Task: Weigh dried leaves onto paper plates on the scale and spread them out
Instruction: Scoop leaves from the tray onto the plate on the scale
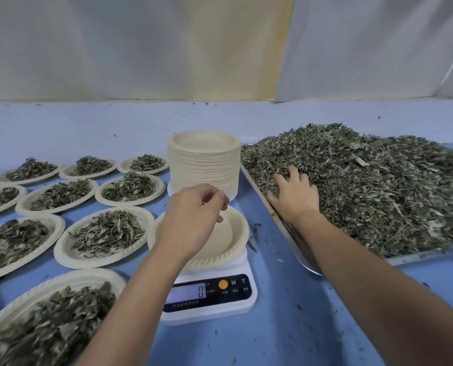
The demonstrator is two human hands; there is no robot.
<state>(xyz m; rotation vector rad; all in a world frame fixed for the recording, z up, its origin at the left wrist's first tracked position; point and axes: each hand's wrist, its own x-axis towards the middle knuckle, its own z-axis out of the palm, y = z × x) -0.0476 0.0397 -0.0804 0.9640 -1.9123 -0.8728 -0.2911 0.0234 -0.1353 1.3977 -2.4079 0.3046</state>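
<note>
My left grip [193, 215] hovers over the bare plate [233, 233] on the scale [244, 299], which reads 0. Its fingers are curled and bunched near the far rim; I cannot tell whether they pinch it. My right grip [295, 196] lies spread on the leaves [365, 186] heaped in the tray [418, 256], holding nothing. A large handful could overshoot or scatter across the table [286, 326]; a nudged plate would upset the reading. Right fingertips are partly buried; the tray's right end is cut off.

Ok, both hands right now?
Left hand: fingers curled over the empty plate; grip cannot be told.
Right hand: open, resting on the leaf pile.
</note>
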